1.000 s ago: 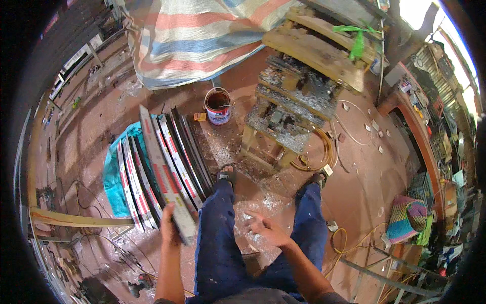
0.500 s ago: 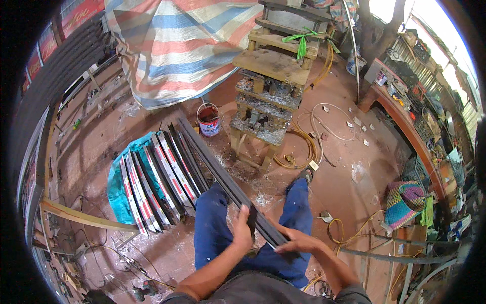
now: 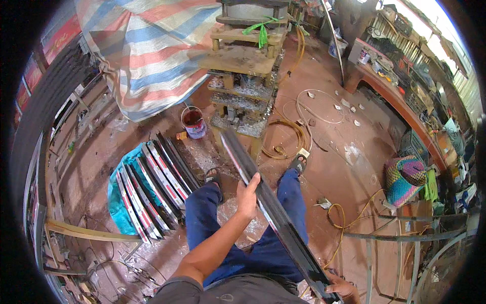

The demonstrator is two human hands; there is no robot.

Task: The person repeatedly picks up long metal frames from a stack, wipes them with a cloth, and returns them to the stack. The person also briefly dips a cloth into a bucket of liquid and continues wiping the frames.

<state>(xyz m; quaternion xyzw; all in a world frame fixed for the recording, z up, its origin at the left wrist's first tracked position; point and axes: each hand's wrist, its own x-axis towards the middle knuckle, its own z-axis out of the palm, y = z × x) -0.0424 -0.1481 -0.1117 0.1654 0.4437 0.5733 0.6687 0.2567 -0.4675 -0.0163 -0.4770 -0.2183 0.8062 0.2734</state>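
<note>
- A long dark metal strip point(image 3: 268, 197) is held across the middle of the frame, running from just below the stepped wooden stand point(image 3: 243, 61) at upper centre down to the lower right edge.
- The left hand point(image 3: 248, 195) is closed around the strip near its middle, fingers wrapped over its upper edge, above the blue trousers point(image 3: 223, 223).
- The right hand point(image 3: 341, 289) is seen at the bottom right, clasped on the lower end of the strip; only part of it is shown.
- A row of similar strips point(image 3: 152, 187), with red and white faces, is laid side by side on a teal sheet point(image 3: 119, 202) at centre left.
- A paint can point(image 3: 194, 123) with dark red contents is set on the reddish floor point(image 3: 329, 152) just above those strips.
- A striped tarpaulin point(image 3: 147, 45) is draped in the upper left.
- A woven multicoloured basket point(image 3: 405, 177) is placed at the right, near a metal railing point(image 3: 405, 238).
- Coiled wire point(image 3: 291, 134) is laid beside the stand.
</note>
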